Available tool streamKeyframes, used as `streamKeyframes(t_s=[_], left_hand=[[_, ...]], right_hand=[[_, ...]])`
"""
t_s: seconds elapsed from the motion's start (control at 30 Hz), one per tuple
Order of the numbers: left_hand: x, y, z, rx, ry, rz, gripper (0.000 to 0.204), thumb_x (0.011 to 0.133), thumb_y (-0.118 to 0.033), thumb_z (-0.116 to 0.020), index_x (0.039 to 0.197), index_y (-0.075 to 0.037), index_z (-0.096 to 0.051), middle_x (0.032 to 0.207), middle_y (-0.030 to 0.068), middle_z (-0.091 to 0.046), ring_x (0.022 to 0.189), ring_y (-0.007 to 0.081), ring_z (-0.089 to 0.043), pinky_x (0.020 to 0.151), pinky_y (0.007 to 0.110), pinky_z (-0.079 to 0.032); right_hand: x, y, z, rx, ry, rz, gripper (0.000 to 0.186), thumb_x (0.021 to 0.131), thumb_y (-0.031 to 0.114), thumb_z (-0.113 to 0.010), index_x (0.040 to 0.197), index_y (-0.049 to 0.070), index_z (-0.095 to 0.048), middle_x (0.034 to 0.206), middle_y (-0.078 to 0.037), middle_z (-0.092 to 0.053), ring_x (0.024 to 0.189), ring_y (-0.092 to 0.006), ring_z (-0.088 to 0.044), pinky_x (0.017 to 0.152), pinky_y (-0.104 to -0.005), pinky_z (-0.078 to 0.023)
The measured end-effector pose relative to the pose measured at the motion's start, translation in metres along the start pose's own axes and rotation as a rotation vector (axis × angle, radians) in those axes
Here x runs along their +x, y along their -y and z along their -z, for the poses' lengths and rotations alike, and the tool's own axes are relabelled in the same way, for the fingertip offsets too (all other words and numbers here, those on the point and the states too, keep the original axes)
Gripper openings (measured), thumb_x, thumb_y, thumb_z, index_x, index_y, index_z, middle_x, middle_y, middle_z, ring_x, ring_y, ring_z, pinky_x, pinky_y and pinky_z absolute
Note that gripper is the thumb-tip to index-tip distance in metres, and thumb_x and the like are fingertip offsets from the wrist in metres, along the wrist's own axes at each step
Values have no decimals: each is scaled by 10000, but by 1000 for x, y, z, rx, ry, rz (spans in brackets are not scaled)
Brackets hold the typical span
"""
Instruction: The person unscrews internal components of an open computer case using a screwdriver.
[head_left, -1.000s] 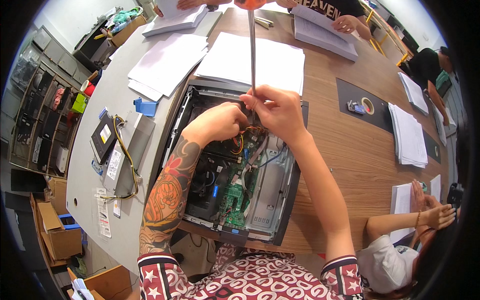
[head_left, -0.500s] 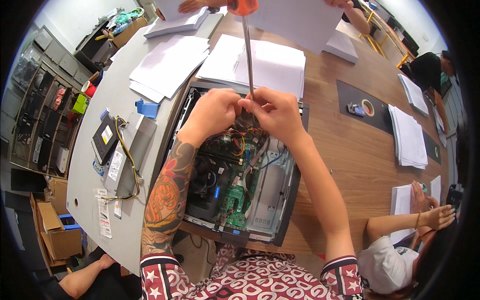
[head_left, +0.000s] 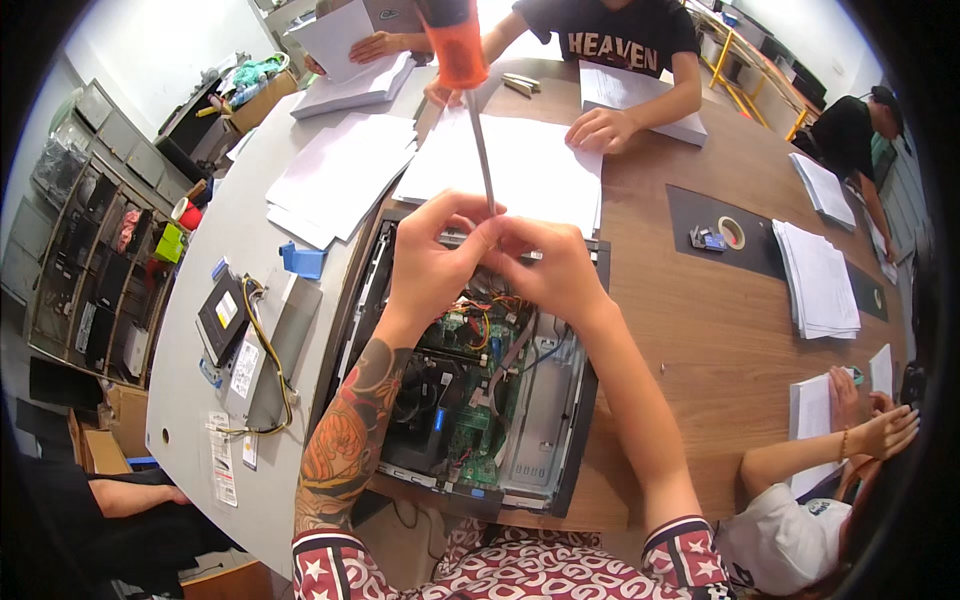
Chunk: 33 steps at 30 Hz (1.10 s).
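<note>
Over an open desktop computer case, my left hand and my right hand meet with their fingertips together. A screwdriver stands nearly upright there, its orange handle on top and its shaft running down between my fingers. Both hands are closed around the shaft's lower end; the tip, and anything small at it, is hidden by the fingers. Below my hands lie a green circuit board, a black fan housing and loose coloured cables.
Left of the case lie a metal power supply with cables, a black drive and a blue plastic part. Paper stacks surround the far side. A tape roll sits at right. Other people's hands work around the table.
My hands have closed together at the shaft's lower end, and the screwdriver handle appears further left and lower. Across the table, a person has lowered a large sheet of paper onto the tabletop.
</note>
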<state>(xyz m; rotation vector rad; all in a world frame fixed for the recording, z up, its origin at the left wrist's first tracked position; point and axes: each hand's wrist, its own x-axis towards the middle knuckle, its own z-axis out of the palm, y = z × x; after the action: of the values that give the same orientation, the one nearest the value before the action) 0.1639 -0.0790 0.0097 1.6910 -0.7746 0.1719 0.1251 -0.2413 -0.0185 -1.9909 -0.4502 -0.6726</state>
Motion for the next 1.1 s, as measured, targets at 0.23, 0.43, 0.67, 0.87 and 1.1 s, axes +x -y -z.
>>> streamKeyframes(t_s=[0.23, 0.43, 0.67, 0.87, 1.1], left_hand=[[0, 4, 4, -155, -62, 91, 127, 832, 18, -746, 948, 26, -696, 892, 76, -711, 850, 129, -669, 786, 272, -532], [0, -2, 0, 28, -63, 46, 141, 837, 16, -723, 977, 28, -706, 903, 77, -716, 840, 115, -655, 794, 265, -517], [-3, -1, 0, -92, 17, 44, 150, 920, -28, -653, 1051, 31, -696, 980, 90, -726, 881, 122, -654, 801, 271, -513], [-1, -3, -4, 7, 27, -16, 162, 918, -86, -686, 1041, 19, -691, 967, 82, -719, 902, 121, -641, 817, 276, -486], [-3, -1, -7, 8, 13, 39, 110, 889, -75, -723, 932, 8, -665, 898, 60, -695, 874, 113, -632, 806, 272, -480]], right_hand=[[-2, -3, 4, 245, 226, -68, 224, 881, 82, -658, 1085, -7, -684, 914, -131, -730, 853, -228, -708, 822, -320, -537], [-1, 0, 12, 332, 207, -167, 202, 901, 34, -631, 1086, -31, -682, 954, -131, -743, 919, -193, -708, 860, -323, -530], [1, -2, 8, 279, 160, -110, 236, 874, 40, -680, 1097, -37, -678, 930, -126, -745, 894, -189, -712, 827, -323, -534], [-2, -5, 10, 187, 73, -143, 231, 826, 93, -751, 1019, -24, -708, 855, -129, -738, 794, -172, -703, 753, -312, -534], [0, 1, 11, 131, 56, -151, 197, 798, 122, -785, 923, -14, -716, 787, -119, -724, 724, -161, -688, 715, -305, -531]])
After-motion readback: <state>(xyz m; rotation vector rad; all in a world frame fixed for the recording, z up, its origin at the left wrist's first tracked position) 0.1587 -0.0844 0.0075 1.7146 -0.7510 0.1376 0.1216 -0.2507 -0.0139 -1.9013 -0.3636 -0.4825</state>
